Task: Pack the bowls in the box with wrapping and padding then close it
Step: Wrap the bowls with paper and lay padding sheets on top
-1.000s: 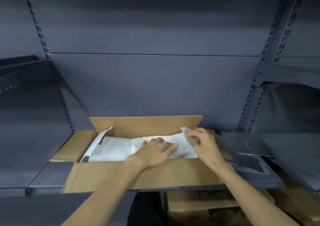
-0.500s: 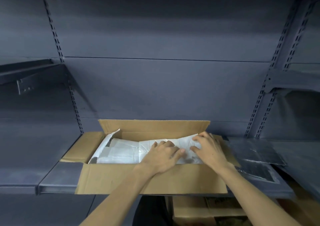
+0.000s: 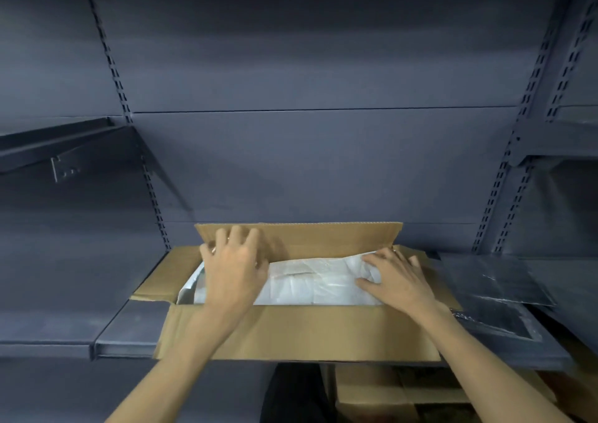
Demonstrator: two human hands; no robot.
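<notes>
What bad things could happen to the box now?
1. The cardboard box juts past the front edge of the shelf, so pressing down could tip it off.
2. The white wrapping bulges on the right under the right hand; the flaps may not shut flat.
3. The left hand is at the back flap; pulling it over could trap loose wrapping.

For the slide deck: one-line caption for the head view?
Left hand reaches toward the back flap of the open box while the right hand presses the white wrapping inside.
</notes>
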